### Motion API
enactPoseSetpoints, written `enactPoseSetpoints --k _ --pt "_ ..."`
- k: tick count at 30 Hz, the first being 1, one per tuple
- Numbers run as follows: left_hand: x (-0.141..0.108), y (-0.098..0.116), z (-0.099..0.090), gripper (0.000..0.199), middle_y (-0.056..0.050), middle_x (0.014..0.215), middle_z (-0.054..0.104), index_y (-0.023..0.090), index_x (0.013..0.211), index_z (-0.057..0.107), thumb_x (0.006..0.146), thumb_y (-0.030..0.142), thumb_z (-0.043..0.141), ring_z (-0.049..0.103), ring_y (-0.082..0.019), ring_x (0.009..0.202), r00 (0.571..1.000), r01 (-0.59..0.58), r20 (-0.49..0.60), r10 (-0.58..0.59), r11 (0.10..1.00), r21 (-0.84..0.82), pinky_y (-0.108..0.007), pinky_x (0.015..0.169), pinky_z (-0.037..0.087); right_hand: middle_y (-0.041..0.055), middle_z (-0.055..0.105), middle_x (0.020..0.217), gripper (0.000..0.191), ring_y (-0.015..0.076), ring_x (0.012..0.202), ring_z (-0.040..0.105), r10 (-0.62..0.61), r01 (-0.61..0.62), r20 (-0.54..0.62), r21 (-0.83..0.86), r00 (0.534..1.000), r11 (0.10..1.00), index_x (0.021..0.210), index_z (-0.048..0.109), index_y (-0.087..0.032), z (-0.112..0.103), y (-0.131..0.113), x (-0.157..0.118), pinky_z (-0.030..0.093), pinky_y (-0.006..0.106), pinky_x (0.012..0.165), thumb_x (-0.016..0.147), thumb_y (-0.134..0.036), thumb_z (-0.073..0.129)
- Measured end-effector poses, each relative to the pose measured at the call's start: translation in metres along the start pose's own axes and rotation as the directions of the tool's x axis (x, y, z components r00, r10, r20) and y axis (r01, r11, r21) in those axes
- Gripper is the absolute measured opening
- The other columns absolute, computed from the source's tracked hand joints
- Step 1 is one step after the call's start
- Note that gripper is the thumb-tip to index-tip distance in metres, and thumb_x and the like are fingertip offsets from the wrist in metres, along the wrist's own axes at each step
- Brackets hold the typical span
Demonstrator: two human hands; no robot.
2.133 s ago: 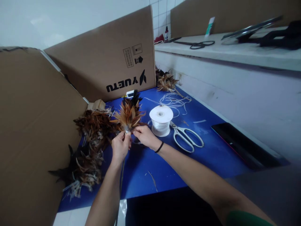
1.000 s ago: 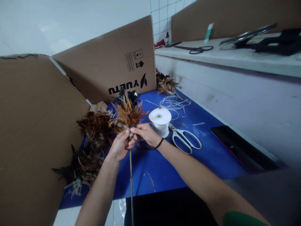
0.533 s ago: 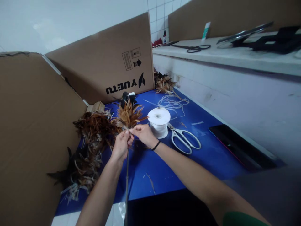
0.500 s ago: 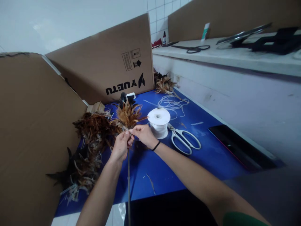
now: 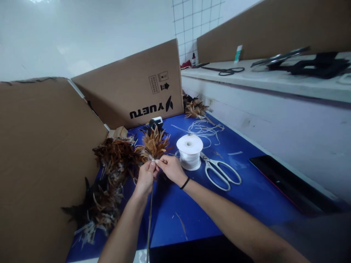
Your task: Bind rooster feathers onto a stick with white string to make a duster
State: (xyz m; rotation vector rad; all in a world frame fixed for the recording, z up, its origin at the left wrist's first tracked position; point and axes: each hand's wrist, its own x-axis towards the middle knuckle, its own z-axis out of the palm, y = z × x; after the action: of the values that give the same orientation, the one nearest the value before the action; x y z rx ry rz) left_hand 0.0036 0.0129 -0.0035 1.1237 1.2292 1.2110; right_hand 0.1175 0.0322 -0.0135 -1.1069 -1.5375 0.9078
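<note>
A feather duster (image 5: 154, 143) with brown and black feathers on a thin stick (image 5: 149, 223) stands out ahead of me over the blue table. My left hand (image 5: 146, 177) is closed around the stick just under the feathers. Against it, my right hand (image 5: 171, 168) pinches at the feather base; whether thin white tape or feather ends lie between those fingertips I cannot make out. Close to the right wrist are a white spool of tape (image 5: 189, 153) and scissors (image 5: 221, 171) with pale handles.
Piles of loose feathers (image 5: 113, 155) lie left of my hands beside a cardboard wall (image 5: 41, 157). Behind stands a cardboard box (image 5: 123, 91). Tangled white tape (image 5: 203, 128) and more feathers (image 5: 195, 107) are farther back. A black phone (image 5: 287, 182) lies right, below a shelf (image 5: 219, 78).
The view has tilted up, so things sit lower and slightly right in the frame. Both hands stay together at the feather base, with little change in their grip.
</note>
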Motion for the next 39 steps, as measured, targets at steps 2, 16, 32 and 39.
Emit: enactPoseSetpoints --k 2,16,32,39 --pt "0.000 0.001 -0.001 0.043 0.009 0.040 0.029 0.015 0.059 0.045 0.067 0.054 0.063 0.022 -0.002 0.036 1.000 -0.005 -0.011 0.005 1.000 -0.020 -0.017 0.038 0.015 -0.0034 0.053 0.049 0.025 0.0076 0.046 0.040 -0.043 0.043 0.022 -0.008 0.999 0.999 0.056 0.058 -0.016 -0.001 0.000 -0.001 0.030 0.021 0.050 0.079 -0.025 0.055" --pt "0.013 0.013 -0.059 0.029 0.007 0.059 0.038 0.007 0.085 0.058 0.071 0.030 0.070 0.014 0.002 0.040 0.982 0.136 0.171 -0.078 0.922 -0.362 -0.012 0.035 0.014 -0.0047 0.046 0.055 0.020 0.0067 0.051 0.038 -0.157 0.097 0.459 0.152 0.875 0.984 0.072 0.063 -0.014 -0.034 -0.021 -0.014 0.030 0.020 0.051 0.082 -0.028 0.054" --pt "0.015 0.011 -0.053 0.010 0.004 0.058 0.041 0.006 0.075 0.057 0.078 0.016 0.059 0.019 0.001 0.037 0.987 0.157 0.099 -0.129 0.911 -0.380 -0.010 0.032 0.020 0.0041 0.065 0.077 0.009 0.0155 0.072 0.059 -0.103 0.315 0.386 -0.539 0.917 0.781 0.080 0.067 -0.018 -0.081 -0.023 -0.013 0.042 0.027 0.065 0.078 -0.017 0.058" --pt "0.015 0.010 -0.050 0.014 0.004 0.058 0.042 0.005 0.080 0.058 0.080 0.018 0.056 0.020 0.002 0.037 0.984 0.165 0.120 -0.130 0.922 -0.350 -0.011 0.033 0.019 0.0103 0.063 0.067 0.016 0.0245 0.070 0.062 0.361 0.270 0.495 -0.810 0.790 0.521 0.070 0.067 -0.015 -0.070 -0.008 -0.016 0.040 0.030 0.057 0.059 -0.023 0.074"
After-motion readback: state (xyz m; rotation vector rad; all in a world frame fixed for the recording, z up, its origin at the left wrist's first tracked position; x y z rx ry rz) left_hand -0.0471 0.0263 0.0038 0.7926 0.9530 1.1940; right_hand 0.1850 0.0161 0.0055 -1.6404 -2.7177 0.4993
